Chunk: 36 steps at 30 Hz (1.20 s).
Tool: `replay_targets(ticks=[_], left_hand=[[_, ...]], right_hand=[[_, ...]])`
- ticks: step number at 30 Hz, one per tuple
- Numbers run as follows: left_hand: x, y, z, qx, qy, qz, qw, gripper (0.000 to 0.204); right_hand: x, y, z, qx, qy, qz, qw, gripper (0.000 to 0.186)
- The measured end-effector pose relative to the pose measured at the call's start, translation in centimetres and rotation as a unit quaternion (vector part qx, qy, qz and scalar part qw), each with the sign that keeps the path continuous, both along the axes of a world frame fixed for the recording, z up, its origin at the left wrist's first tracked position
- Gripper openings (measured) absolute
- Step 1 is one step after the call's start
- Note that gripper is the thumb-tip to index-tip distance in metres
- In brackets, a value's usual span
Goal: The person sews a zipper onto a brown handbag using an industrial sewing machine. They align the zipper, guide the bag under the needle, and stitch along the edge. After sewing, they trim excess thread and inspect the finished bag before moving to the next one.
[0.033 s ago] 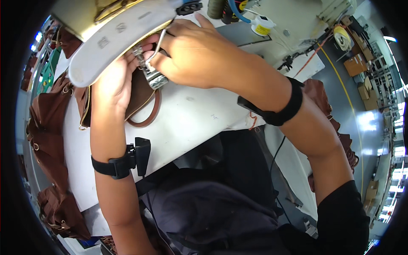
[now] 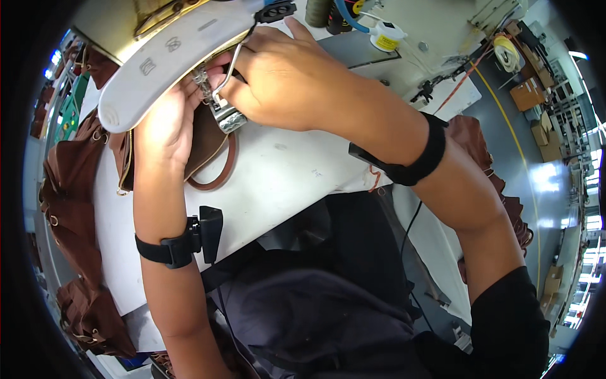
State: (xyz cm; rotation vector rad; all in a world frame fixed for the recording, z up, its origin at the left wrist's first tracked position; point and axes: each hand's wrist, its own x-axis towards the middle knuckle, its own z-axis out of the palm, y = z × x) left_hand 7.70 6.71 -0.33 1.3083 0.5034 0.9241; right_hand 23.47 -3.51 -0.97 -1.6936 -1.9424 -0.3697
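Both my hands meet at the needle area of a sewing machine, under its pale rounded head [image 2: 183, 54]. My left hand [image 2: 165, 123] is turned palm up beside the metal needle parts, its fingertips partly hidden by the machine head. My right hand [image 2: 284, 79] reaches in from the right, with thumb and fingers closed by a bent metal lever [image 2: 232, 66]; what they pinch is hidden. Just below the fingers sits a shiny metal cylinder part [image 2: 232, 121]. A brown bag [image 2: 205, 142] with a zip edge and a rounded handle [image 2: 218, 180] lies beneath, beside my left wrist.
Brown bags [image 2: 69, 183] hang along the table's left edge. A white bottle with a yellow label [image 2: 386, 36] stands behind my right hand. The white tabletop [image 2: 278, 170] extends toward me. Black straps with small devices circle both forearms, with cables [image 2: 410, 234] running down.
The machine head sits slightly further left and lower in the picture. My hands stay at the needle area, with only a slight shift of the right hand.
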Motion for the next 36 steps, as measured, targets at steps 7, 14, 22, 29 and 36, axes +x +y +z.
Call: replay_targets(ticks=[7, 14, 22, 29, 36], left_hand=[[-1.1, -1.0, -1.6, -0.083, -0.047, 0.077, 0.992, 0.028], [-1.3, -3.4, -2.3, -0.105, -0.085, 0.053, 0.989, 0.034], [-1.4, -6.8, -1.5, -0.175, -0.133, 0.078, 0.972, 0.044], [-1.8, -8.0, -2.4, -0.186, -0.154, 0.085, 0.967, 0.046], [-1.5, -9.4, -3.2, -0.182, -0.150, 0.084, 0.968, 0.048]], right_hand=[[0.7, -0.9, -0.4, 0.129, -0.128, 0.012, 0.983, 0.044], [1.9, -1.7, 0.6, 0.103, -0.175, 0.094, 0.975, 0.049], [2.4, -2.3, 0.9, 0.190, -0.166, 0.201, 0.947, 0.020], [2.6, -2.6, 0.0, 0.226, -0.132, 0.222, 0.939, 0.031], [2.7, -4.0, 0.0, 0.192, -0.093, 0.216, 0.953, 0.031]])
